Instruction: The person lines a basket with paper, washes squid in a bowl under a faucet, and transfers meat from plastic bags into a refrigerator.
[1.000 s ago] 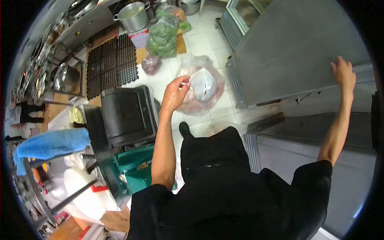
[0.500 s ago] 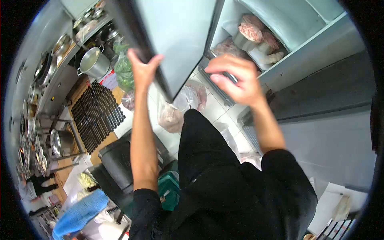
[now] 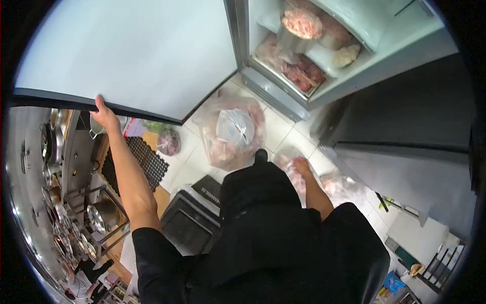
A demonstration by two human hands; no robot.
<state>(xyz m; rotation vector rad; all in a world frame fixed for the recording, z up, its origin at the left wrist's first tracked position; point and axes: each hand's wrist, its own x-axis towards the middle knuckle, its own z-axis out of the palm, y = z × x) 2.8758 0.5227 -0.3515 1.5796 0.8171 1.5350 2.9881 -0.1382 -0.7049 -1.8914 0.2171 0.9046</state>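
Note:
My left hand is closed on the black edge of the open fridge door, thumb on the inner side and the other fingers mostly hidden. Low beside my leg, my right hand has its fingers curled at the top of a clear plastic bag with pinkish contents; the fingertips are hard to see. A larger clear bag of pale meat lies on the floor in front of me. Inside the fridge, a metal container heaped with pink meat stands behind a tray of darker red meat.
Another clear bag lies to the right on the white floor tiles. A grey cabinet stands at my right, a black lidded bin at my left. A black rubber mat and kitchen shelves are further left, with a person beyond.
The fridge door has swung wider to the left with my left hand on it. My right hand has dropped from in front of the fridge to the bag on the floor.

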